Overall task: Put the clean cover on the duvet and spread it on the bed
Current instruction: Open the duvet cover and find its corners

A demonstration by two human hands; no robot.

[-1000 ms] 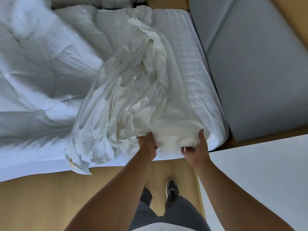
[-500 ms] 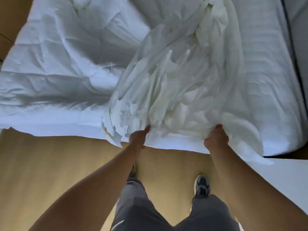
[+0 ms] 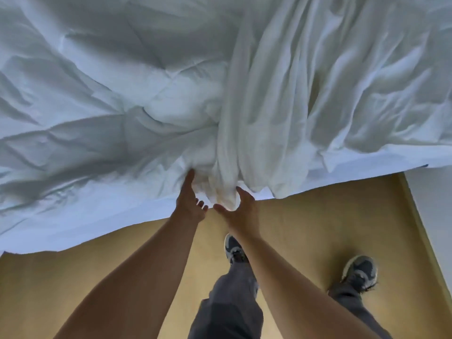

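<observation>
The bluish-white quilted duvet [image 3: 102,113] lies rumpled over the left part of the bed. The cream, creased duvet cover [image 3: 330,94] is spread over the right part, and a bunched fold of it runs down to the bed's near edge. There my left hand [image 3: 189,204] holds the duvet's edge, thumb on top and fingers curled beneath. Right beside it, my right hand [image 3: 241,211] grips the gathered end of the cover [image 3: 226,192]. The two hands almost touch.
The bedding hangs over the bed's near edge [image 3: 97,231] above a tan wooden floor [image 3: 305,228]. My legs in grey trousers and dark shoes [image 3: 359,272] stand on it. A white panel [image 3: 435,216] borders the floor at the right.
The view has shifted left along the bed and closer. My hands, formerly apart on the cover's edge, have come together, and the cover is now gathered at the duvet's edge.
</observation>
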